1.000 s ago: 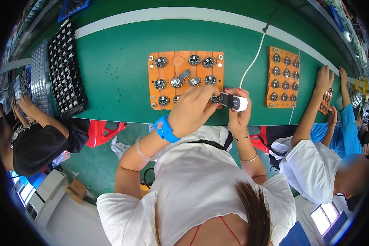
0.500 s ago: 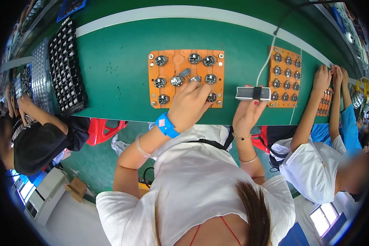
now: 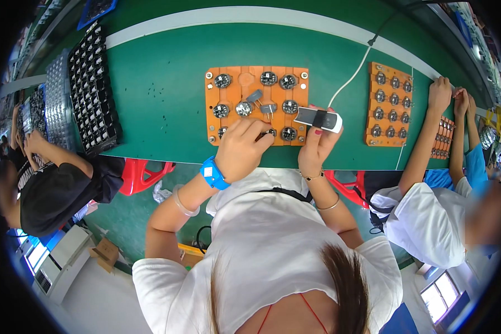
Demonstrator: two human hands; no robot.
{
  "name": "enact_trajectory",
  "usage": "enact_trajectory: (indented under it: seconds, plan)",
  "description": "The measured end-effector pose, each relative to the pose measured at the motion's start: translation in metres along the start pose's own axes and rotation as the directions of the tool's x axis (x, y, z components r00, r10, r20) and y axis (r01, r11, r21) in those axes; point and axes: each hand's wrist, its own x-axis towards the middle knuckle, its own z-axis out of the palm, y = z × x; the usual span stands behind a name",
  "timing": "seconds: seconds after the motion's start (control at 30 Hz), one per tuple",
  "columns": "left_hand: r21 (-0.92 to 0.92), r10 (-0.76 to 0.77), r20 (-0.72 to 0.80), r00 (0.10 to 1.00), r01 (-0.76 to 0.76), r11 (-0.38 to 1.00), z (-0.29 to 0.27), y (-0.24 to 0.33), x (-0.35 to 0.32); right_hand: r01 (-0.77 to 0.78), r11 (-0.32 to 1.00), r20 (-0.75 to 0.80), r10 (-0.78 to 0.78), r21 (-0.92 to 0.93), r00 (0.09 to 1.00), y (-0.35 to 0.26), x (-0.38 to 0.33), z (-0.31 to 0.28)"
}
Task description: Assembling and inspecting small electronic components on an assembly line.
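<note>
The right hand (image 3: pixel 317 147) grips a corded white-and-grey handheld device (image 3: pixel 322 119) beside the orange fixture (image 3: pixel 231 94); the half-curled left hand (image 3: pixel 240 146) meets a lower circuit module (image 3: pixel 270 132), pinch hidden. A device bump could scatter the loose-looking leaded components (image 3: pixel 255 95).

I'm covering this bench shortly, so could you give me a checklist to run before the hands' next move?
1. Handheld device gripped: ok, in the right hand.
2. Left hand holding a part: cannot tell, fingertips hidden at the board's lowest row.
3. White cord clear of the orange board: ok.
4. Round part in every top-row spot: not ok, one is bare.
5. Board's middle free of grey parts: not ok, two lie there.
</note>
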Motion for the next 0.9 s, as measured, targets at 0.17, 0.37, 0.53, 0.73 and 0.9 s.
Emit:
enact_trajectory:
  seconds: [0.17, 0.37, 0.53, 0.73, 0.9]
  plan:
    - [-0.302, -0.196, 0.109, 0.974, 0.221, 0.927, -0.015, 0.008, 0.01, -0.008, 0.999, 0.03, 0.007, 0.036, 1.0, -0.002, 0.004, -0.005]
    - [-0.452, -0.218, 0.018, 0.976, 0.203, 0.869, -0.015, 0.011, 0.014, 0.288, 0.933, 0.53, -0.136, -0.215, 0.837, -0.026, 0.019, -0.023]
    - [-0.432, -0.236, -0.007, 0.972, 0.21, 0.877, -0.014, 0.012, 0.014, 0.202, 0.965, 0.467, -0.103, -0.166, 0.878, -0.025, 0.013, -0.02]
    - [-0.365, -0.243, 0.001, 0.97, 0.226, 0.903, -0.008, 0.005, 0.008, -0.157, 0.987, 0.204, 0.148, 0.03, 0.968, -0.027, -0.002, -0.014]
    - [-0.14, -0.186, 0.023, 0.982, 0.187, 0.972, -0.008, -0.002, -0.006, -0.125, 0.98, 0.062, 0.116, 0.154, 0.991, -0.028, 0.006, -0.02]
